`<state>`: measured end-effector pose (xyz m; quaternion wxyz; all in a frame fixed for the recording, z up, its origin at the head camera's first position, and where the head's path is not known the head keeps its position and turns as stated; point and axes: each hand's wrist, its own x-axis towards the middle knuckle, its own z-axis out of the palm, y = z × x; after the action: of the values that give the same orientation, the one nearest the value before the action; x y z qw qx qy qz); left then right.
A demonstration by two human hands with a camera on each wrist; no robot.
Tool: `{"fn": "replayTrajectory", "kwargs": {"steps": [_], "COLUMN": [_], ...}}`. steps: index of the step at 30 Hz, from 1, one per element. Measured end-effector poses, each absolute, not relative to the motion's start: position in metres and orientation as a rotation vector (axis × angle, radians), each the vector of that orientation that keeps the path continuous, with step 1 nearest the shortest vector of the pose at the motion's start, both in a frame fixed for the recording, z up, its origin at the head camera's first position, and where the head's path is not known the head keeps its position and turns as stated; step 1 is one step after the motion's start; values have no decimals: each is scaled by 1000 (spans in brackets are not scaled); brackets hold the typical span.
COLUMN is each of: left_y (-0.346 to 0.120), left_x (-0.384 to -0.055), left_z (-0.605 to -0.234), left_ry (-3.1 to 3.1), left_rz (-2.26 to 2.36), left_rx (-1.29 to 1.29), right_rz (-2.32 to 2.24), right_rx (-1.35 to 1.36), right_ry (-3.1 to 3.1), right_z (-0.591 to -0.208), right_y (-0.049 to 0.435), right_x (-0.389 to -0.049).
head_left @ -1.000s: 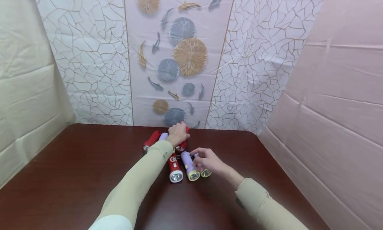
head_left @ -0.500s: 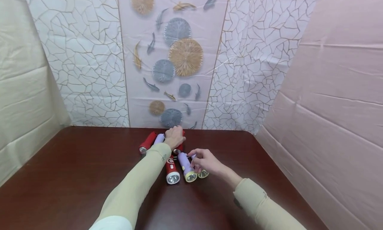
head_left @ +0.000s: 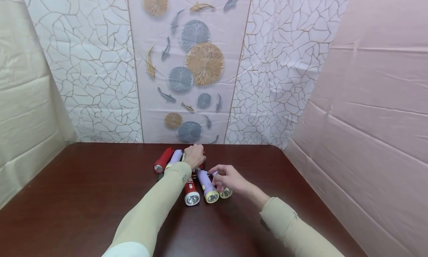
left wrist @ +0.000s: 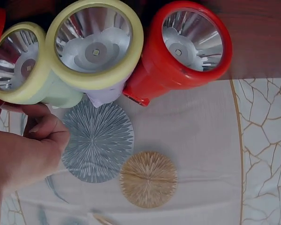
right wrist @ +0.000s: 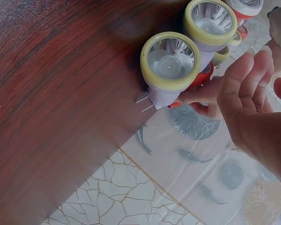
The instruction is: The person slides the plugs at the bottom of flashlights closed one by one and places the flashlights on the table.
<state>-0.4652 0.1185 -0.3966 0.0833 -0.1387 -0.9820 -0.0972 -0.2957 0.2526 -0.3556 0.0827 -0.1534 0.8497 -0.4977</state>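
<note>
My left hand (head_left: 195, 156) reaches to the far part of the flashlight group, fingers curled round a red flashlight (head_left: 202, 165), which they mostly hide. Beside that hand are a pale green flashlight (left wrist: 19, 65) with a yellow rim, a lilac one (left wrist: 93, 42) and another red one (left wrist: 192, 44). My right hand (head_left: 230, 179) hovers loosely bent at the near row, holding nothing. Close to it lie two lilac flashlights with yellow rims, the left one (head_left: 205, 179) in full sight and the right one (head_left: 225, 192) partly covered by my fingers. A red flashlight (head_left: 192, 195) with a white rim lies left of them.
The flashlights lie on a dark red-brown table (head_left: 100, 197), lenses facing me. Behind it hangs a patterned cloth (head_left: 187, 86) with fish and round motifs. Plain cloth walls close both sides, a cream one (head_left: 26, 93) on the left and a pink one (head_left: 374, 119) on the right.
The head view has turned slightly, shifting the scene left. My left hand has come a little nearer, and the red flashlight under it shows less. My right hand stays almost still.
</note>
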Motion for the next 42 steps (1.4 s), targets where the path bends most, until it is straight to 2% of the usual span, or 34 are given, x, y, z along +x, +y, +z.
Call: {"fn": "replayTrajectory", "kwargs": {"steps": [6, 12, 20, 30, 42], "left_y": [108, 102, 83, 74, 65], "left_x": [-461, -450, -412, -367, -360], "left_z": [-394, -375, -357, -370, -381], "left_ry": [-2915, -2865, -2890, -3026, -3164], "left_rz": [-291, -299, -250, -86, -171], "left_rx": [-418, -515, -561, -561, -474], "right_rz": [-1483, -1509, -1503, -1502, -1467], "right_rx": [-497, -478, -475, -492, -520], "right_ry": [2524, 2533, 2542, 2540, 2553], "right_z": [-357, -358, -359, -359, -360], "right_y": [249, 257, 256, 247, 235], "right_x": [-296, -296, -298, -299, -300]}}
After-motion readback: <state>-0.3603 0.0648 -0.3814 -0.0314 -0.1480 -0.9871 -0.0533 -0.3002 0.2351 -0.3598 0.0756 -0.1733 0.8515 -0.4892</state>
